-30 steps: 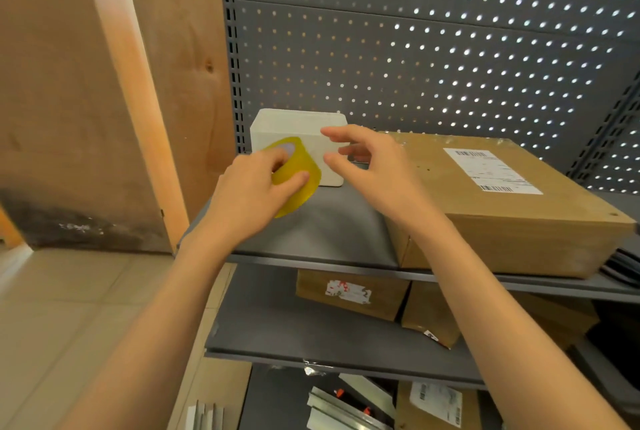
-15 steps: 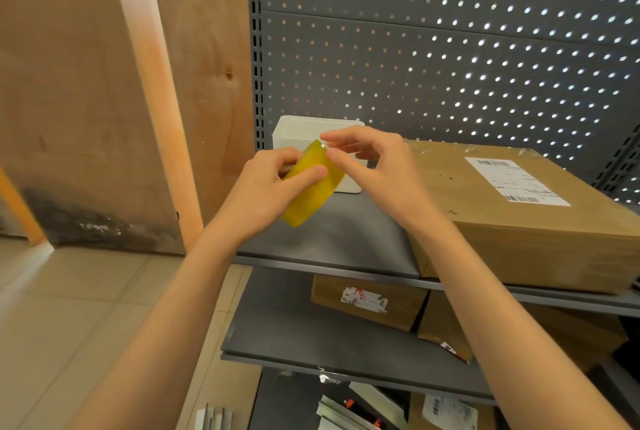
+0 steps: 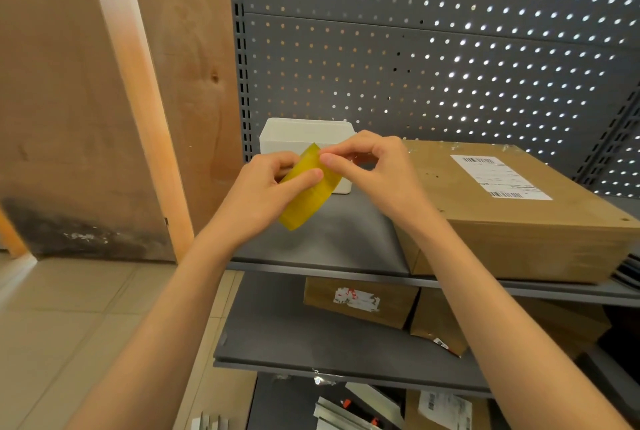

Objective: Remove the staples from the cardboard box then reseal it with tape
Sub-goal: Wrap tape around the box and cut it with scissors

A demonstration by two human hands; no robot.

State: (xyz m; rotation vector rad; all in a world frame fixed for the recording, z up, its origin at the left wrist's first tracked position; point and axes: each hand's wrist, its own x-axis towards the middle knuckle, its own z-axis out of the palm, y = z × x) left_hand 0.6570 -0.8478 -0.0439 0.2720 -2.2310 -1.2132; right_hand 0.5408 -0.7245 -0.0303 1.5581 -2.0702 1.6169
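A yellow tape roll point(image 3: 308, 199) is held above the grey shelf point(image 3: 332, 239). My left hand point(image 3: 263, 192) grips it, thumb across its outer face. My right hand point(image 3: 374, 170) has its thumb and fingertips on the roll's upper edge, picking at the tape. To the right lies the large cardboard box point(image 3: 519, 218) with a white shipping label point(image 3: 498, 177) on top. Its flaps lie flat. No staples can be made out.
A white plastic bin point(image 3: 304, 133) stands behind the hands against the perforated back panel point(image 3: 433, 49). Smaller cardboard boxes point(image 3: 360, 301) sit on the lower shelf. A wooden board point(image 3: 104, 100) leans at left. Tiled floor lies below left.
My right hand has come in from beside the roll and now touches its upper edge with thumb and fingertips. The left hand has turned the roll edge-on and raised it slightly.
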